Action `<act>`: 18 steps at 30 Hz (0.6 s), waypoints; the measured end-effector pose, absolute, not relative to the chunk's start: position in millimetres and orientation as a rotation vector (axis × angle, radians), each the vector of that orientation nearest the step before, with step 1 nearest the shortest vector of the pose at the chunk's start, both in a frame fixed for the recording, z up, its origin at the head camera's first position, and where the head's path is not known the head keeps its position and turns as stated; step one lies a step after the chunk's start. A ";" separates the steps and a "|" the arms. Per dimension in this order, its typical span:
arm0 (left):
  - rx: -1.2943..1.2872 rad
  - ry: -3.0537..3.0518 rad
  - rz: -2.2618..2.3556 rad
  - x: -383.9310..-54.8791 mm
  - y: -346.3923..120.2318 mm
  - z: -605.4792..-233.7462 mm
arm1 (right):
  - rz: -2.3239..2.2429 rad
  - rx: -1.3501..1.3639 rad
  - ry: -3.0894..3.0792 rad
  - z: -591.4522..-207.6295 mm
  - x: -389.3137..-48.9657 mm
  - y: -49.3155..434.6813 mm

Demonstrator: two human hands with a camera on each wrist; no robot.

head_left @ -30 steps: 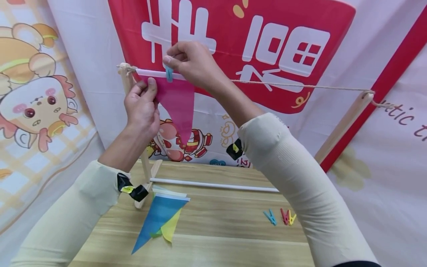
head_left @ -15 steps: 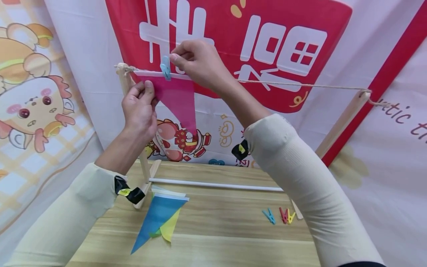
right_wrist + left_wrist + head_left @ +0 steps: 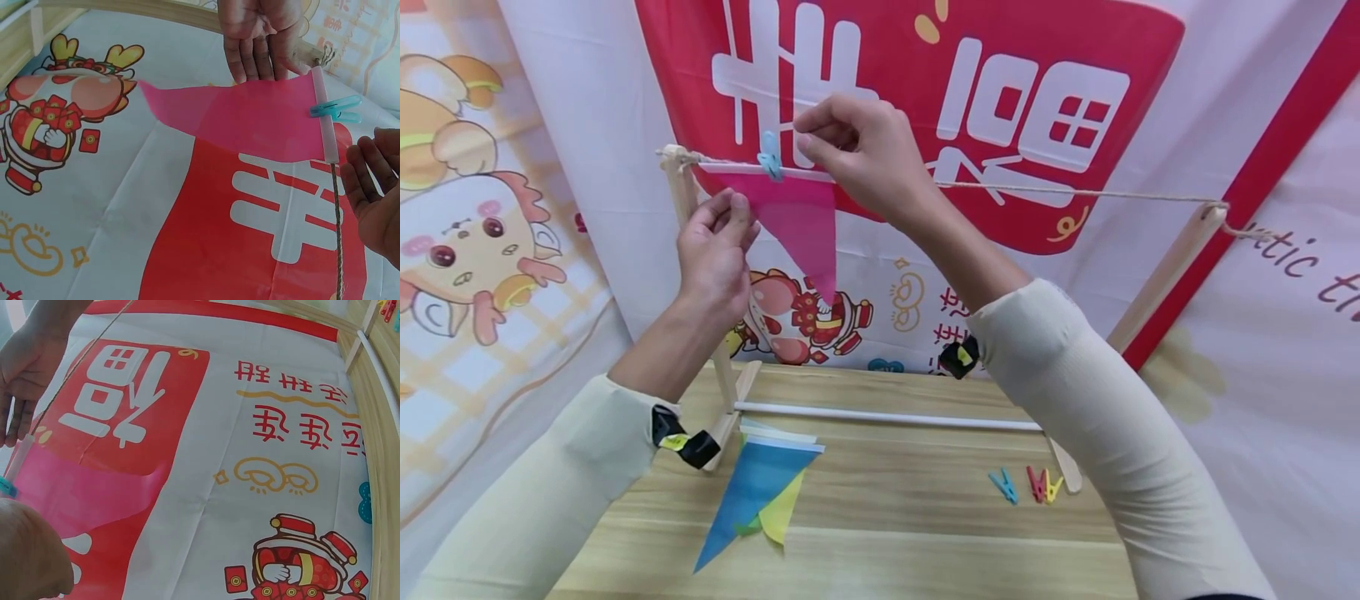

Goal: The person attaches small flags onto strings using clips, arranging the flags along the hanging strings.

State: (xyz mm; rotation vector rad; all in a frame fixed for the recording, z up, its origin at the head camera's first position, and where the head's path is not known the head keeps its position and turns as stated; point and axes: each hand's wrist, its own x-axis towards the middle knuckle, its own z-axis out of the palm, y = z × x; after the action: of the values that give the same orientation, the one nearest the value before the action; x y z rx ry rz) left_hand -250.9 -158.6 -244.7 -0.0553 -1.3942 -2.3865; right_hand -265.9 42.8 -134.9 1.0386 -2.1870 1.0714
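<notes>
A pink triangular pennant (image 3: 797, 225) with a white top strip hangs on a thin twine (image 3: 1075, 192), near its left end. A light blue clothespin (image 3: 770, 158) sits upright over the strip, also visible side-on in the right wrist view. Beside the pennant's left edge is my left hand (image 3: 713, 258); in the right wrist view its fingers (image 3: 253, 59) look mostly straight at the cloth's edge. My right hand (image 3: 874, 154) hovers just right of the clothespin, apart from it, fingers loosely bent and holding nothing.
Wooden posts (image 3: 1168, 279) carry the twine, with a white rod (image 3: 887, 416) low between them. On the table lie blue (image 3: 760, 475) and yellow (image 3: 786, 510) pennants, left, and blue (image 3: 1004, 486), red (image 3: 1037, 484) and yellow (image 3: 1053, 489) clothespins, right. A printed cloth hangs behind.
My right hand has let go of the clothespin and drawn off to the right. The left hand's thumb has come off the pennant's edge. The clothespin stays on the strip.
</notes>
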 end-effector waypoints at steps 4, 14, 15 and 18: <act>-0.044 -1.453 -2.361 -249.5 -157.7 -248.5 | 1.082 1.042 -2.200 -139.2 -261.4 47.3; -0.020 -1.463 -2.372 -249.2 -157.3 -257.8 | 1.124 1.028 -2.197 -149.6 -257.3 57.0; -0.018 -1.467 -2.370 -249.0 -157.3 -258.9 | 1.131 1.034 -2.192 -150.2 -257.2 57.8; -0.027 -1.475 -2.372 -248.0 -157.8 -261.4 | 1.132 1.068 -2.150 -152.7 -257.8 60.5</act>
State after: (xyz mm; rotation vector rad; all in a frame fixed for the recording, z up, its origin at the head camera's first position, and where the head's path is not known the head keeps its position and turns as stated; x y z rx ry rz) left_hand -248.0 -157.8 -261.4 -0.0266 -1.4754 -2.3718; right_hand -257.8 60.5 -152.7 1.0684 -2.1500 1.1318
